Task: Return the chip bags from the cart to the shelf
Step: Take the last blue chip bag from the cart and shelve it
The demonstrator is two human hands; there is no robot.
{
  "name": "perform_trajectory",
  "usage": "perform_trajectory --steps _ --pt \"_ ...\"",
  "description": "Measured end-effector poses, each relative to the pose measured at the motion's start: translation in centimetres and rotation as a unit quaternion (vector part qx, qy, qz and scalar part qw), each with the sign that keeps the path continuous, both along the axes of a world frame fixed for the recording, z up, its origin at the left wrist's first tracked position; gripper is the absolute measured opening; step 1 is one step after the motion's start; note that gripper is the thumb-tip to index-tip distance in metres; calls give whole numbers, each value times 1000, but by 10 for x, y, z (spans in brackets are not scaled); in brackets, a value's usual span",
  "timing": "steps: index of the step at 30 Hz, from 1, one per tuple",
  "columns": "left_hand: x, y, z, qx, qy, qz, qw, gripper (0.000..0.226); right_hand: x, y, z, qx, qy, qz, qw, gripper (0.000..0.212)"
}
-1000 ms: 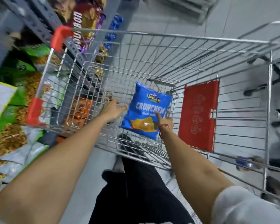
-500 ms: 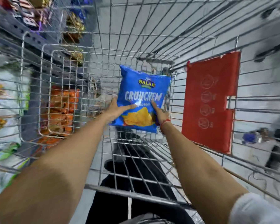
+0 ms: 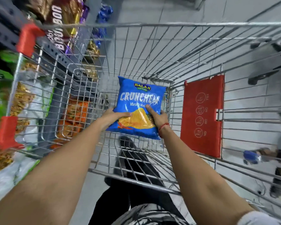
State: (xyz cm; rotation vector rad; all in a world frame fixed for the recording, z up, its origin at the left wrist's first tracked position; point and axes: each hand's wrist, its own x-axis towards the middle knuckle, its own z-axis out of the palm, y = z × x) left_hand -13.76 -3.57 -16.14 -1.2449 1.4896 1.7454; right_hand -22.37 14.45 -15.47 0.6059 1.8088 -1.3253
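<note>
a: what are the hands doing?

b: both hands hold one thing. the left hand is closed on the left side of the blue chip bag, with its thumb lying across the front. the right hand is closed on the right side of the bag, one finger pressed on the front.

a: where is the bag?

b: it is inside the cart, held up above the wire floor of the cart, near the low end of the cart. the red flap on the cart wall is just to the right of the bag.

a: how will the bag feel?

b: it looks light and puffy, full of air. the skin looks thin and shiny, so it may slip. the chips inside would likely break if squeezed hard. holding it by the two side edges, like now, looks like the safe way. a soft hold is enough.

a: what does it look like?

b: it is bright blue with big white letters and a yellow chip picture low on the front. it stands upright, facing the person.

a: and around the cart?

b: the shelf is just left of the cart, with other snack packs on it. the bag still has to go there.
</note>
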Motion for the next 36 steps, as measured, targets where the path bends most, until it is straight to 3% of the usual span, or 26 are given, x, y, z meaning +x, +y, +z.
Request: perform_trajectory --steps 3,6,8,11,13,17,20,23,24,27,33,36 --pt "0 -15 35 -34 42 17 998 89 -9 -15 27 -46 28 -10 999 37" --pt "1 -28 76 -69 99 38 992 99 -13 -33 69 -73 90 11 993 54" --pt "3 -39 99 -98 127 54 986 94 -17 -43 95 -105 127 13 986 41" --pt "9 -54 132 -132 165 65 975 71 -16 -54 135 -122 164 -4 979 48" --pt "15 -58 155 -141 196 86 967 51 -11 -57 154 -146 180 -17 973 37" --pt "41 -59 200 -156 247 104 951 63 18 -53 198 -203 194 -31 959 17" --pt "67 -59 241 -163 292 116 935 66 40 -59 229 -246 219 -24 944 26" --pt "94 -64 281 -199 334 126 913 94 59 -72 263 -276 247 -2 929 30" --pt "98 -66 290 -212 346 131 905 93 59 -77 270 -288 261 -1 922 23" --pt "119 -71 326 -252 392 157 871 56 70 -95 307 -343 314 25 885 12" --pt "182 -89 402 -332 446 202 806 104 106 -136 382 -431 398 95 804 15" --pt "212 -93 435 -385 473 194 769 116 126 -151 417 -462 421 119 772 16"
